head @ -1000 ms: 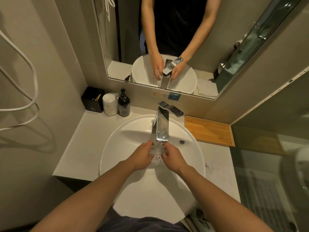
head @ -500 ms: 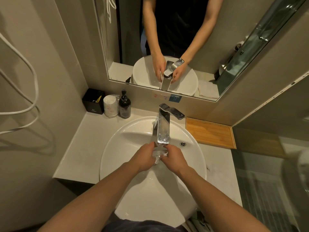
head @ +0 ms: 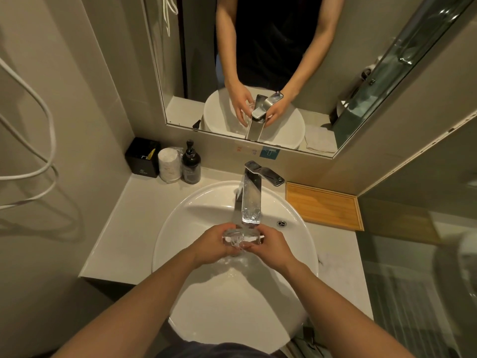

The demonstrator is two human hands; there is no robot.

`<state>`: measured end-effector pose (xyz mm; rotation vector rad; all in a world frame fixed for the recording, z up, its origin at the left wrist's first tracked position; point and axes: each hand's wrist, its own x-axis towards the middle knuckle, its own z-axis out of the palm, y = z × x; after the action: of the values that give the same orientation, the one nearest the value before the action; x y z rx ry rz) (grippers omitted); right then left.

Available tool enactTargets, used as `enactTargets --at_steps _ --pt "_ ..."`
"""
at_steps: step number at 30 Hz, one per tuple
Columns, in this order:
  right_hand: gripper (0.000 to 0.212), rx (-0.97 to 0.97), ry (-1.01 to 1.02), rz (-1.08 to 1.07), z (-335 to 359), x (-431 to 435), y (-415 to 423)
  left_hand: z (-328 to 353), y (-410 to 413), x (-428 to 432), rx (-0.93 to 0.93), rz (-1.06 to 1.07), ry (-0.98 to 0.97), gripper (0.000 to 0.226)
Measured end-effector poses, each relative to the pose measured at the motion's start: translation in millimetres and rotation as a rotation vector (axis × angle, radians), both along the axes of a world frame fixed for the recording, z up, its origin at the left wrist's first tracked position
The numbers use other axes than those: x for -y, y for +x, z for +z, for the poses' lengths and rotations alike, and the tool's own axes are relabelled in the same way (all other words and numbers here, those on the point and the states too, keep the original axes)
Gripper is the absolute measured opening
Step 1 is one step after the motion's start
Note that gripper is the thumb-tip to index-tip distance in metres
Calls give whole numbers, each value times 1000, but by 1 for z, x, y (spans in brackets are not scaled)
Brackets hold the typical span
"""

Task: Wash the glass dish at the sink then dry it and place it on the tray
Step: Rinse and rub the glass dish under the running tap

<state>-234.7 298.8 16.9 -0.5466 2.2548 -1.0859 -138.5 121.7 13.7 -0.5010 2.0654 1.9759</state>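
A small clear glass dish (head: pixel 240 239) sits between both hands over the white round sink (head: pixel 180 228), right under the spout of the chrome tap (head: pixel 251 202). Water runs onto the dish and splashes into the bowl. My left hand (head: pixel 214 244) grips the dish's left side. On its right side is my right hand (head: pixel 271 246), holding it too. Fingers hide most of the dish. The wooden tray (head: pixel 322 205) lies on the counter to the right of the tap, with nothing on it.
A black box (head: pixel 142 156), a white roll (head: pixel 169 165) and a dark pump bottle (head: pixel 191 164) stand at the counter's back left. A mirror (head: pixel 271 60) hangs above. Glass shower panel (head: pixel 426 280) to the right. White cables (head: pixel 33 151) hang on the left wall.
The dish has been turned in my hands under the running water, so more of its rim shows. Both hands stay in the same spot under the tap.
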Motion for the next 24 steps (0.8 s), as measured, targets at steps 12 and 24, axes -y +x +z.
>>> enactTargets --at_steps 12,24 --pt "56 319 -243 -92 4 -7 13 -9 2 -5 11 203 295 46" --pt "37 461 -220 -228 -3 4 19 -10 3 -9 47 155 271 66"
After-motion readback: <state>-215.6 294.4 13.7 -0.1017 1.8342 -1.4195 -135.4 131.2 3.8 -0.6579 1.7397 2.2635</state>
